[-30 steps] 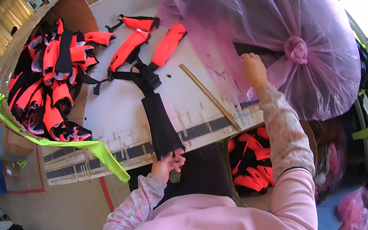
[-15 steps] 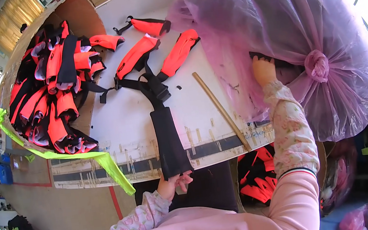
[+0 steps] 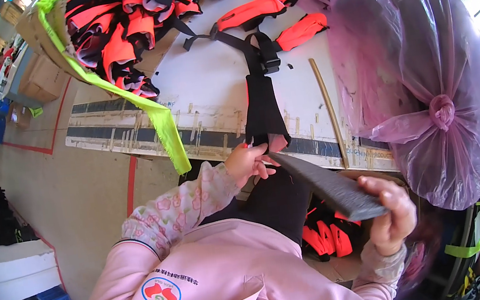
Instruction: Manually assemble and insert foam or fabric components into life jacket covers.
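Note:
At the table's near edge, my left hand (image 3: pixel 247 164) pinches the near end of a black fabric sleeve (image 3: pixel 263 107). My right hand (image 3: pixel 391 211) grips one end of a stiff, flat dark-grey strip (image 3: pixel 334 186), thumb and fingers on either side of it. The strip's other end meets the sleeve's mouth beside my left fingers; whether it is inside is unclear. Black straps with a buckle (image 3: pixel 269 60) run from the sleeve's far end toward orange-and-black pouches, one of them a slim orange pouch (image 3: pixel 303 30) on the right.
A carton (image 3: pixel 58 59) heaped with orange-and-black pieces stands at the left, a yellow-green band (image 3: pixel 165 130) hanging along its edge. On the white table (image 3: pixel 200 82) lies a wooden stick (image 3: pixel 327 110). A knotted pink plastic bag (image 3: pixel 403 47) bulks at right. More orange pieces (image 3: pixel 329 239) sit below the tabletop.
My right hand has come back from beside the pink bag toward my body and now holds the grey strip. My left hand stays at the sleeve's near end. The view has shifted.

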Demonstrator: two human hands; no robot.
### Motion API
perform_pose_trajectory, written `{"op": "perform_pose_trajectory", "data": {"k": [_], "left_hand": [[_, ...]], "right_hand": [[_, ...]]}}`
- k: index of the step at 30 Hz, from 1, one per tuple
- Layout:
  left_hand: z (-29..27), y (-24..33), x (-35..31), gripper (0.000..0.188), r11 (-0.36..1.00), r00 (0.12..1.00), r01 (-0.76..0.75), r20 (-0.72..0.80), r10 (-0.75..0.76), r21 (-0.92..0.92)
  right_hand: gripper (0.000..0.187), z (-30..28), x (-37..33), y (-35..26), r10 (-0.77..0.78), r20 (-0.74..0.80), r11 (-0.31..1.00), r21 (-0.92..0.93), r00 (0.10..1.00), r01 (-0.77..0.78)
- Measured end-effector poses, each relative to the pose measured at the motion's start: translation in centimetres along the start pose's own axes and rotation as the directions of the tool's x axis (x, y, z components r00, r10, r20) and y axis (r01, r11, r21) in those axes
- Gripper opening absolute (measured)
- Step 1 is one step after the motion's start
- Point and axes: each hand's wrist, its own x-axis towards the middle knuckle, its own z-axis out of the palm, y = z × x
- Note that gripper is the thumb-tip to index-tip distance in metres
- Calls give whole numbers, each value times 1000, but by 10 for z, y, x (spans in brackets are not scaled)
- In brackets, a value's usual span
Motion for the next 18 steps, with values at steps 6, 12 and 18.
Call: {"op": "perform_pose_trajectory", "data": {"k": [6,12,18], "left_hand": [[5,-9,2,20,997,996,-78,-53,77,-28],[2,-28,20,21,989,991,-120,53,125,-87],[16,-15,-3,26,975,981,-187,30,192,-119]], "right_hand": [[29,32,3,-9,-171,181,982,-41,968,182],[35,55,10,12,-152,402,940,-223,903,257],[41,76,5,9,133,487,804,-562,863,193]]}}
